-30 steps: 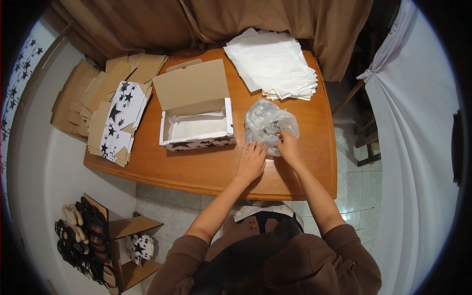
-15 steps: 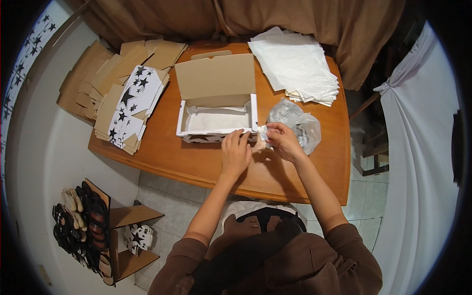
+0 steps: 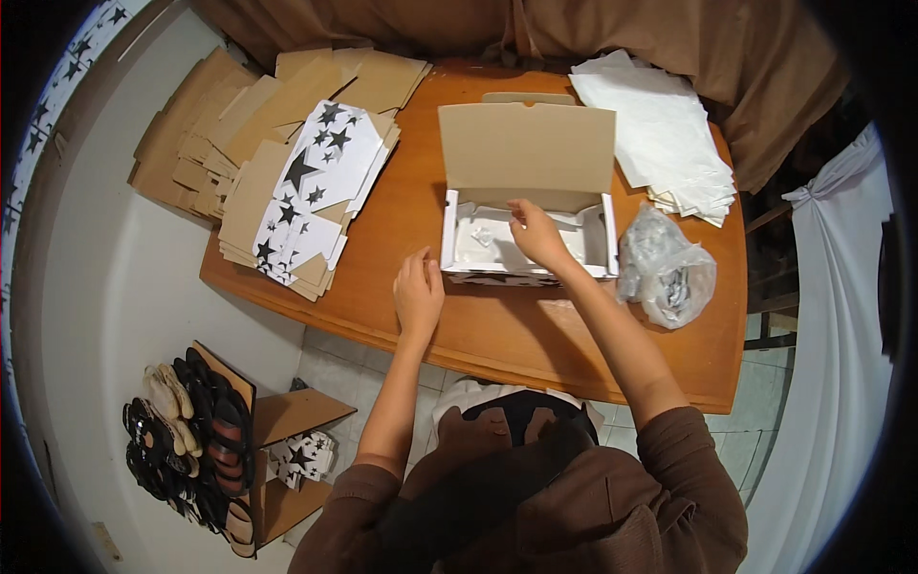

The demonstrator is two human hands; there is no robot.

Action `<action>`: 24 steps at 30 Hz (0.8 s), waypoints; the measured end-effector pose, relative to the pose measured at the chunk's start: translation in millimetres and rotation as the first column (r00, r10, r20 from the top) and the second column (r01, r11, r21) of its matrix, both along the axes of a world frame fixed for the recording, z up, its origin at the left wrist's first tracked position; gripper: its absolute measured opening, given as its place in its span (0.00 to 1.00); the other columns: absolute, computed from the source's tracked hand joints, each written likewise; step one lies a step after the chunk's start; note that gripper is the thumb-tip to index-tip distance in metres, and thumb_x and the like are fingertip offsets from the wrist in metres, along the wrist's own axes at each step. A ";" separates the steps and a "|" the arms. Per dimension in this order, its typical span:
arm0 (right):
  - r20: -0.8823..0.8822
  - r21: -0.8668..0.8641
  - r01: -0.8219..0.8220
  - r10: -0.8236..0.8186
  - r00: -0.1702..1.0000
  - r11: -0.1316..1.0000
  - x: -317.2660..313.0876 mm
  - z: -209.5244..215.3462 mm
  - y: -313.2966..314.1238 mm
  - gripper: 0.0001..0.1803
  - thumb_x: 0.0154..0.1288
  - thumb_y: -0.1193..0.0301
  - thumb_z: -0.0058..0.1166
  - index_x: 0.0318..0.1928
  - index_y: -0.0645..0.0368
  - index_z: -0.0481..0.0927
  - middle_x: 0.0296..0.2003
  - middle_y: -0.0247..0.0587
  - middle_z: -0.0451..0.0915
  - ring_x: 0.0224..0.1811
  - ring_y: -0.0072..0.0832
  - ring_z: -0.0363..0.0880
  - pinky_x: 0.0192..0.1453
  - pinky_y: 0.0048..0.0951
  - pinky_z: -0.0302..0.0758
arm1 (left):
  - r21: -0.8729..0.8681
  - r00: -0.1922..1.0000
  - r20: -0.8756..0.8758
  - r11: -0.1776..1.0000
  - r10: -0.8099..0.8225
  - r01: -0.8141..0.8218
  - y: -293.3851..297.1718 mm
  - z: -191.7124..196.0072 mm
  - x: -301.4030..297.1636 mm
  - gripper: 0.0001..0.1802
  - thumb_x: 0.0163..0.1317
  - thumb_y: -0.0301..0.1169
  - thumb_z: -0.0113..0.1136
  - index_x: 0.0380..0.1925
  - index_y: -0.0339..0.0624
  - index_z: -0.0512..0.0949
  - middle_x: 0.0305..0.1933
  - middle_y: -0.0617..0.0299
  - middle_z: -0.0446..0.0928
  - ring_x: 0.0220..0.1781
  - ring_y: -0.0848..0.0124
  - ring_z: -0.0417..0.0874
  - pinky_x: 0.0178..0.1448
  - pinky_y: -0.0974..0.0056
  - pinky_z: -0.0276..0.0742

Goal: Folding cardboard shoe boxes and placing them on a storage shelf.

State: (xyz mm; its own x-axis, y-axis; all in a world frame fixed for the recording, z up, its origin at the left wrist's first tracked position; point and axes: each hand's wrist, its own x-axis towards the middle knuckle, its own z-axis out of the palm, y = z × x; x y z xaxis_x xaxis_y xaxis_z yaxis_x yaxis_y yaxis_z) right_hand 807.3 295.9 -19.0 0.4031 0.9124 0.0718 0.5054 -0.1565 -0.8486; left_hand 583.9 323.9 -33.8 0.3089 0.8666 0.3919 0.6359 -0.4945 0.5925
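1. Your right hand (image 3: 537,234) is inside the open white cardboard box (image 3: 459,251), fingers loosely curled over the white paper lining (image 3: 574,241). Whether they pinch anything cannot be told from this view. A small clear packet (image 3: 483,235) lies on the lining just left of that hand, apart from it.

2. Your left hand (image 3: 418,292) rests on the wooden table (image 3: 382,239) against the box's front left corner, fingers together and holding nothing. It is the only brace on the box. If it lifts while you press inside, the light box could slide on the smooth tabletop.

3. The hinged lid (image 3: 526,148) stands upright behind your right hand. A knock from the wrist as you withdraw could tip it shut over the hand, or push the box back.

4. The lining looks loose. Dragging your fingers across it could bunch it up and bury or flick away the small packet.

5. The crumpled clear plastic bag (image 3: 666,268) sits just right of the box, near your right forearm. An elbow sweep could push it toward the table's right edge, and its small contents could spill.

6. The stack of white sheets (image 3: 660,124) lies fanned at the far right corner, and the star-printed flat box blanks (image 3: 311,187) overhang the plain brown blanks (image 3: 206,143) on the left. Either pile could slip if the table is jolted.
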 end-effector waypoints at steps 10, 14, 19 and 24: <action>0.105 -0.133 -0.370 0.384 0.917 0.920 -22.9 22.9 11.6 0.11 0.60 0.74 0.49 0.41 0.63 0.81 0.40 0.48 0.81 0.43 0.42 0.79 0.49 0.36 0.74 | -0.424 0.957 -0.010 0.868 -0.290 0.258 56.5 11.2 -16.1 0.21 0.66 0.43 0.50 0.41 0.34 0.79 0.35 0.49 0.81 0.35 0.59 0.80 0.42 0.61 0.74; 0.334 -0.168 -0.416 0.448 0.829 0.894 -51.7 27.0 -7.5 0.13 0.58 0.67 0.55 0.41 0.60 0.81 0.39 0.46 0.81 0.43 0.41 0.78 0.48 0.39 0.75 | -0.499 0.934 0.023 0.806 -0.355 0.319 61.0 2.6 -13.5 0.22 0.63 0.45 0.53 0.40 0.34 0.79 0.33 0.49 0.81 0.33 0.58 0.82 0.39 0.60 0.75; 0.320 -0.300 -0.335 0.425 0.847 0.893 -66.2 10.5 -9.1 0.15 0.57 0.65 0.57 0.42 0.60 0.79 0.38 0.46 0.79 0.45 0.43 0.76 0.48 0.40 0.74 | -0.581 0.898 -0.027 0.738 -0.439 0.344 65.9 9.7 -2.6 0.25 0.61 0.47 0.55 0.42 0.32 0.79 0.30 0.49 0.81 0.30 0.60 0.82 0.36 0.61 0.75; 0.318 -0.190 -0.283 0.332 0.888 0.940 -76.9 2.1 -13.5 0.12 0.56 0.70 0.58 0.41 0.59 0.78 0.38 0.45 0.78 0.45 0.43 0.75 0.51 0.39 0.72 | -0.546 0.883 -0.025 0.747 -0.468 0.380 72.6 0.6 -5.7 0.25 0.61 0.47 0.55 0.41 0.32 0.80 0.26 0.50 0.80 0.24 0.62 0.80 0.32 0.62 0.73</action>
